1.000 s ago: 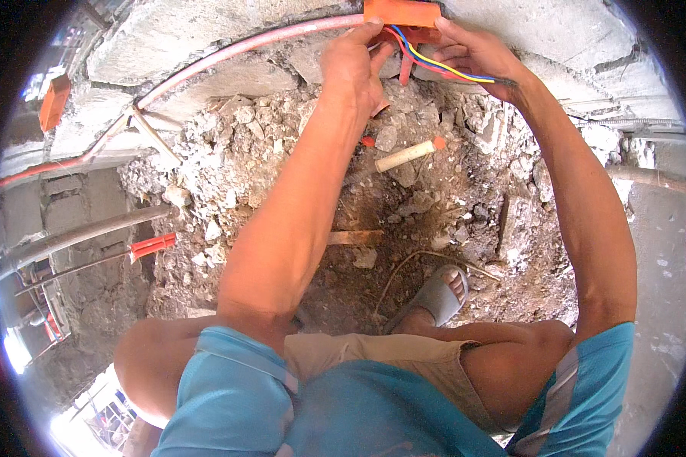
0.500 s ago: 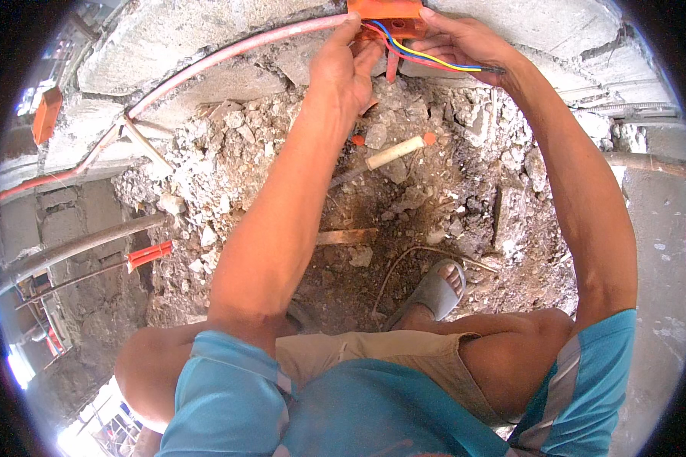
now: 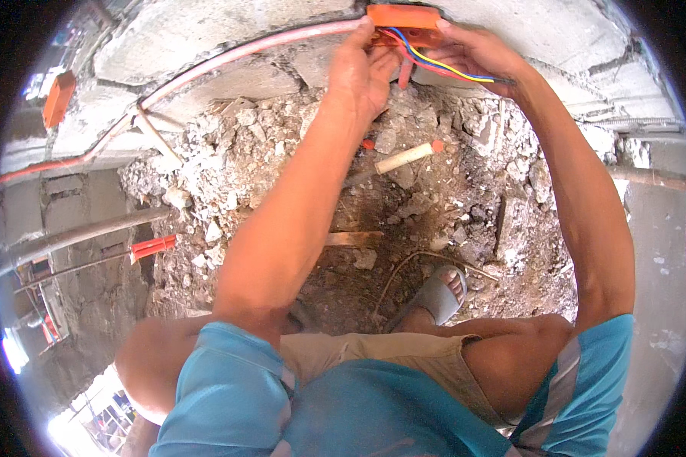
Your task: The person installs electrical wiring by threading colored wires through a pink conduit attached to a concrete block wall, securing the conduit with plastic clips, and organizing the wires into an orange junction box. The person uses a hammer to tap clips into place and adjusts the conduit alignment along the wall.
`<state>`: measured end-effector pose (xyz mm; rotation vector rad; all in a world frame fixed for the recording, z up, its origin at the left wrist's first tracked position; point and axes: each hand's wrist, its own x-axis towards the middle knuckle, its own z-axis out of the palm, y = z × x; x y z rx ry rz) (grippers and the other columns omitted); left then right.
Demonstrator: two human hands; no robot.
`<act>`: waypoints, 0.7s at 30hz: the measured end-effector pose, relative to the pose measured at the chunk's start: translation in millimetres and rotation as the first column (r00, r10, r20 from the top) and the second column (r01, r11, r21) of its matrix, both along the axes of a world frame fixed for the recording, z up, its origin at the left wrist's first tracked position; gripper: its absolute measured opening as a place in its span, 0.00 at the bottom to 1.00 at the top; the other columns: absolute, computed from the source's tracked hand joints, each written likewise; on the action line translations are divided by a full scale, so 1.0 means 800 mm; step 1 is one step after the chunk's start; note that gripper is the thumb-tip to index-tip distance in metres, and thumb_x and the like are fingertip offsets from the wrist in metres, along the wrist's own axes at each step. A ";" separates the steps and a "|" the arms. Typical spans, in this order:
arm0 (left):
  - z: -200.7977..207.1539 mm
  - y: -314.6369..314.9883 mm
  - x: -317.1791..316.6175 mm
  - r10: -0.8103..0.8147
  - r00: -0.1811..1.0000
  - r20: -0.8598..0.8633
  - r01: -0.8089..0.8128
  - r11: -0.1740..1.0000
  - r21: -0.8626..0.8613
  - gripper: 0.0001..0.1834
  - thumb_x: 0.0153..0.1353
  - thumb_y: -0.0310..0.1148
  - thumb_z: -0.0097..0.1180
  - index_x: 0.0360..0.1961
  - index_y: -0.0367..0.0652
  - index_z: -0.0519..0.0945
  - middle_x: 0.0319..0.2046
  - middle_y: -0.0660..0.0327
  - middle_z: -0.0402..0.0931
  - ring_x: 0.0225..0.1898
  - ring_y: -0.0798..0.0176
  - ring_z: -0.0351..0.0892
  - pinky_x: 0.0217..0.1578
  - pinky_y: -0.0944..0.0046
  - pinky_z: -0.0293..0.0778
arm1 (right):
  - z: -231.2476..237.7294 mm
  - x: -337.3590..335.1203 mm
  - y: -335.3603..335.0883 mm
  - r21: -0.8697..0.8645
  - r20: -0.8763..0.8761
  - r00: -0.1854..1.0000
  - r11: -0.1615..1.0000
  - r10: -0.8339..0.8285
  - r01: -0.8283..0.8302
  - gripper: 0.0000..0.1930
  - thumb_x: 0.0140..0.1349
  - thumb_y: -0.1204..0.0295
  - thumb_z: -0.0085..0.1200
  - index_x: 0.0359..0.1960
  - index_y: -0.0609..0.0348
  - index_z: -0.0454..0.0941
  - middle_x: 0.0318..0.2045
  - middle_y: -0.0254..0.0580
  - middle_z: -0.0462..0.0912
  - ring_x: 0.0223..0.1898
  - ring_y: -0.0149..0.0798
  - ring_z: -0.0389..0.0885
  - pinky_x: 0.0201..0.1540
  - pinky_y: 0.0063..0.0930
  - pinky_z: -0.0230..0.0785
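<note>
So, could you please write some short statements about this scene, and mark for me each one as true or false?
1. The left hand and right hand both touch the orange box. True.
2. Only a green cord leaves the box. False: blue, yellow and red wires do.
3. A pinkish pipe runs left of the box. True.
4. A cream tube lies on the rubble. True.
5. A black boot is visible. False: the footwear is a grey open-toed sandal.

Two grips (image 3: 358, 78) (image 3: 482, 55), two orange boxes (image 3: 404, 17) (image 3: 58, 100), one blue wire (image 3: 399, 38), one yellow wire (image 3: 435, 64)
</note>
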<state>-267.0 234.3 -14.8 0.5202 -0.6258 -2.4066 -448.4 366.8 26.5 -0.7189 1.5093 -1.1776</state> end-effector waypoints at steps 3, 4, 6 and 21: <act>-0.001 0.002 0.005 0.020 1.000 -0.003 -0.020 1.000 -0.003 0.23 0.78 0.44 0.54 0.61 0.34 0.74 0.56 0.44 0.76 0.61 0.47 0.76 0.67 0.50 0.74 | 0.006 0.013 -0.002 -0.006 0.013 0.999 0.999 -0.039 0.039 0.32 0.76 0.44 0.53 0.62 0.64 0.79 0.50 0.47 0.88 0.49 0.34 0.88 0.52 0.31 0.81; 0.002 0.003 0.009 0.015 1.000 -0.018 -0.014 0.998 0.056 0.23 0.79 0.44 0.53 0.61 0.34 0.74 0.56 0.43 0.76 0.61 0.47 0.76 0.66 0.49 0.75 | 0.009 0.017 -0.003 -0.003 0.022 0.998 0.998 -0.057 0.057 0.31 0.76 0.44 0.53 0.61 0.62 0.81 0.48 0.45 0.88 0.47 0.34 0.89 0.50 0.33 0.82; 0.002 0.007 0.009 -0.006 0.998 -0.064 0.017 0.985 0.170 0.23 0.79 0.44 0.51 0.62 0.33 0.73 0.56 0.43 0.76 0.61 0.46 0.76 0.65 0.48 0.75 | 0.004 0.007 0.002 0.016 0.037 0.996 0.997 -0.079 0.079 0.34 0.75 0.44 0.56 0.65 0.66 0.76 0.49 0.50 0.87 0.48 0.37 0.89 0.52 0.31 0.83; 0.000 -0.058 0.066 0.366 0.888 0.278 -0.175 0.829 -0.532 0.15 0.76 0.32 0.54 0.48 0.26 0.80 0.42 0.44 0.86 0.38 0.52 0.90 0.39 0.58 0.88 | 0.004 0.015 -0.003 -0.008 0.100 0.990 0.995 -0.098 0.099 0.33 0.77 0.48 0.54 0.61 0.73 0.75 0.46 0.56 0.88 0.44 0.40 0.91 0.50 0.29 0.85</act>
